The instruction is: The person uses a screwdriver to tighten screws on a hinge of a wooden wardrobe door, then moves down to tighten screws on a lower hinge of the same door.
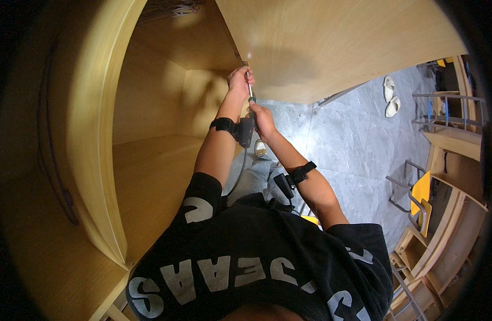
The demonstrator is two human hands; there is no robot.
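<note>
My right hand (263, 120) is closed round the dark green handle of a screwdriver (252, 99), whose metal shaft points away from me. Ahead of it, my left hand (239, 81) has its fingers curled round the front of the shaft. The tip lies by a small metal fitting, seemingly a hinge (245, 63), where the wooden door (336, 48) meets the cabinet (152, 96). My fingers partly hide both tip and fitting.
The open door spans the upper right, above a grey tiled floor (336, 139). White shoes (390, 96) lie on the floor. A yellow chair (420, 195) and wooden desks (454, 214) stand at the right. A cabinet panel edge (88, 128) curves along my left.
</note>
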